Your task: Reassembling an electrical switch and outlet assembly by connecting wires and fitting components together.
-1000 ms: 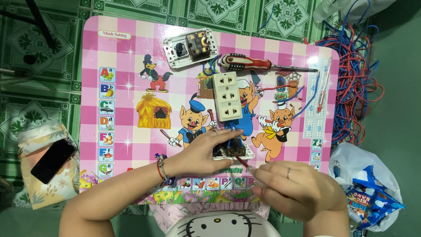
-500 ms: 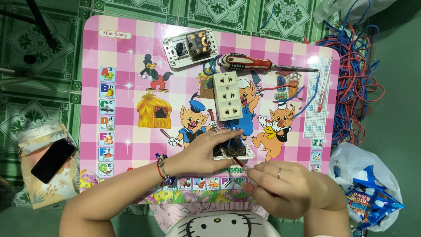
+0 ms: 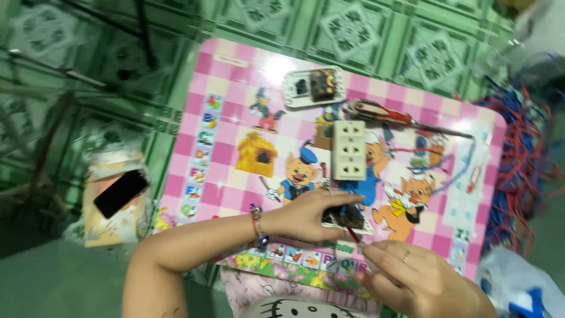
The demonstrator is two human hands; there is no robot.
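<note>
**Two hands on a small electrical part at the near edge of a pink table**

The left hand (image 3: 306, 215) lies palm down with its fingers (image 3: 341, 201) curled over a small white-framed electrical part (image 3: 347, 221), pinning it flat against the table (image 3: 229, 147). The right hand (image 3: 412, 280) sits just beside it, nearer the body, its fingers (image 3: 376, 250) pinched together at a thin red wire (image 3: 352, 234) that runs into the part; whether they fully grip the wire cannot be told, since the picture is blurred. A ring shows on one right finger, and a beaded bracelet (image 3: 257, 227) circles the left wrist.

Just beyond the left hand, a cream triple socket (image 3: 348, 151) lies upright on the pink checked tabletop, which is printed with cartoon animals. Farther off lies a white switch plate (image 3: 312, 87) with a dark insert, and to its right a red-handled screwdriver (image 3: 382, 113) lies crosswise. Short pieces of blue and red wire (image 3: 435, 156) are scattered near the table's right side.

Off the right edge, a tangled heap of red and blue wires (image 3: 524, 153) rests on the green patterned floor (image 3: 353, 29), with a white plastic bag (image 3: 518, 288) holding something blue near it. To the left of the table, a pale pouch (image 3: 115, 206) lies on the floor with a black phone (image 3: 120, 193) on top of it.
</note>
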